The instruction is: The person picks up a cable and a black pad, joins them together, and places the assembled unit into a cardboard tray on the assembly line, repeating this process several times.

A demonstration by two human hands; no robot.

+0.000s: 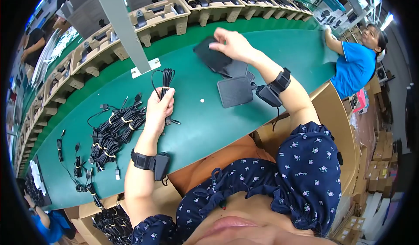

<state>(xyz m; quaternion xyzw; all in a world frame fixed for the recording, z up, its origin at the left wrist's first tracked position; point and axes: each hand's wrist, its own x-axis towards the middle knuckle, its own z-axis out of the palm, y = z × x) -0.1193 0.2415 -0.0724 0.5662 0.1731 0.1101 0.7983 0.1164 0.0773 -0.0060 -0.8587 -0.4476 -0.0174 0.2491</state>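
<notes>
A coiled black cable point(165, 80) is pinched in the left hand point(158, 110), fingers closed around the tied middle of the bundle so that its loops stand up above the knuckles over the green table point(279, 49). A loose plug end trails just to the right of that hand. The right hand point(233, 44) reaches to the far side and lies flat on the top black pad point(211, 55) of a short stack; the fingers are spread and pressing down on it rather than wrapped around it. A second square black pad point(235, 91) lies nearer, just beside the stack, apart from both hands. To the left, close to the left forearm, sits a pile of bundled black cables point(111, 134) with pale ties, and a few more bundles lie farther left. Each wrist carries a black strap with a small box. Along the far edge runs a row of moulded cardboard trays point(163, 16) holding black parts. At the far right, a co-worker in a blue shirt point(355, 66) leans on the table.
</notes>
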